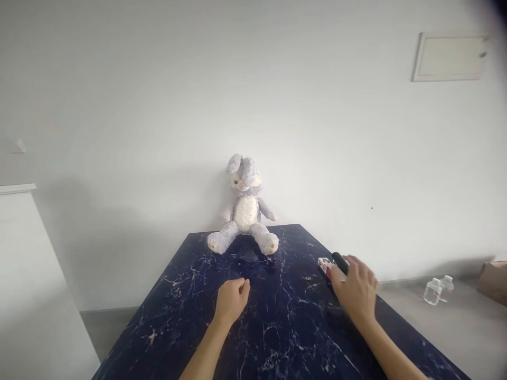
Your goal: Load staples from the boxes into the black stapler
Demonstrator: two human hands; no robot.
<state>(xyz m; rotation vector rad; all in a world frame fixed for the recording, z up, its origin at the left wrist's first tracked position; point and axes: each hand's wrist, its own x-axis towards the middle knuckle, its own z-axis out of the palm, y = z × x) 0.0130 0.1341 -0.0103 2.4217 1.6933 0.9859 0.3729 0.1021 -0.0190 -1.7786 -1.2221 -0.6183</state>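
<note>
One plush rabbit (246, 212) sits far, likely propped by wall (336, 132). Left hand (232, 301) clenched; right hand (357, 290) at black object (340, 262), can't tell if gripping.

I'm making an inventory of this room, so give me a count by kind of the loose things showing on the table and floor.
Plush rabbit: 1
Red-and-white pack: 1
Black object, partly hidden by the right hand: 1
Clear bottles: 2
Brown carton, cut off by the picture's edge: 1
Total: 6
</note>
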